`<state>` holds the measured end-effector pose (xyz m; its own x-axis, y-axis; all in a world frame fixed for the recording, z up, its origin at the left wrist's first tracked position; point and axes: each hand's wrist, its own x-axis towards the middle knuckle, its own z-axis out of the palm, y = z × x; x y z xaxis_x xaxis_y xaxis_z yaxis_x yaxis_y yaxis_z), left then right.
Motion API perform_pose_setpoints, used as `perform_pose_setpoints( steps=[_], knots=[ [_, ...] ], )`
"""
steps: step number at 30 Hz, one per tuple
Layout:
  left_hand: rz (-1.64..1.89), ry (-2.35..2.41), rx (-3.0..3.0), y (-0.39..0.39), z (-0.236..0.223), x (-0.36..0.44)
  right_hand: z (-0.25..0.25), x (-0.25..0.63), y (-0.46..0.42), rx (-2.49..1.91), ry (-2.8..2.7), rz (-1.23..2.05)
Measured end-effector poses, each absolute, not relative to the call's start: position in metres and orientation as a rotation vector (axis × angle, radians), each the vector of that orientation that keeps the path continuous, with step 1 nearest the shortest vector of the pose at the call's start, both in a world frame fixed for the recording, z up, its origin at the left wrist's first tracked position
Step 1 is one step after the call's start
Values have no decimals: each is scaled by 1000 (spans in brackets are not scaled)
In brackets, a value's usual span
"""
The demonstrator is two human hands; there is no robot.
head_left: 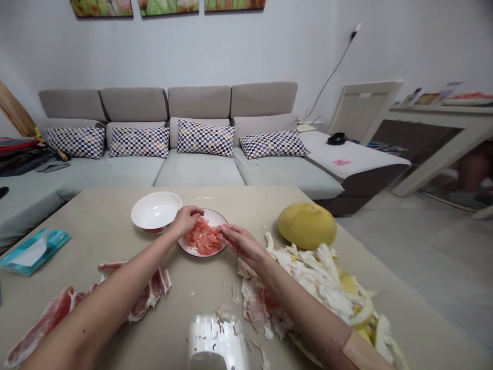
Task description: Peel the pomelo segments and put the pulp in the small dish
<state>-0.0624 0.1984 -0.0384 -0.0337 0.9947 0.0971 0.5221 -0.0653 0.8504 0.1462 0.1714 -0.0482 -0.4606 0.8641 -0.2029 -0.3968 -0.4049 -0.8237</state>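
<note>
Peeled pink pomelo flesh (204, 237) is heaped in bits on a white plate with a dark rim (195, 253). My left hand (187, 220) reaches over the plate's left side, its curled fingers at the edge of the heap; whatever they hold is hidden. On the opposite side, my right hand (243, 244) has thumb and fingers pinched on a small piece of pomelo flesh (220, 228) above the plate's rim. Unskinned pomelo segments (148, 295) lie under and beside my left forearm. Below my right hand are discarded segment skins (254, 303).
Behind my left hand stands a white bowl (156, 210). A whole yellow pomelo (307, 225) sits right of a pile of peel (319, 280). A white plastic container with seeds (215, 339) is at the front; a tissue pack (34, 252) lies left. A sofa (198, 167) stands beyond the table.
</note>
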Motion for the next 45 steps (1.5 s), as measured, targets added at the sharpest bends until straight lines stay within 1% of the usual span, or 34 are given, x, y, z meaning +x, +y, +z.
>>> perform_pose_setpoints(
  steps=[11, 20, 30, 45],
  knots=[
    [833, 1662, 1782, 184, -36, -69, -49, 146, 170, -842, -993, 1906],
    [805, 1405, 1929, 146, -7, -51, -49, 137, 168, -845, -1139, 1832],
    [879, 1534, 1968, 132, 0, -49, -42, 132, 162, -847, -1292, 1775],
    [920, 1429, 1713, 130, -9, -52, -39, 120, 157, -970, -1359, 1450]
  ],
)
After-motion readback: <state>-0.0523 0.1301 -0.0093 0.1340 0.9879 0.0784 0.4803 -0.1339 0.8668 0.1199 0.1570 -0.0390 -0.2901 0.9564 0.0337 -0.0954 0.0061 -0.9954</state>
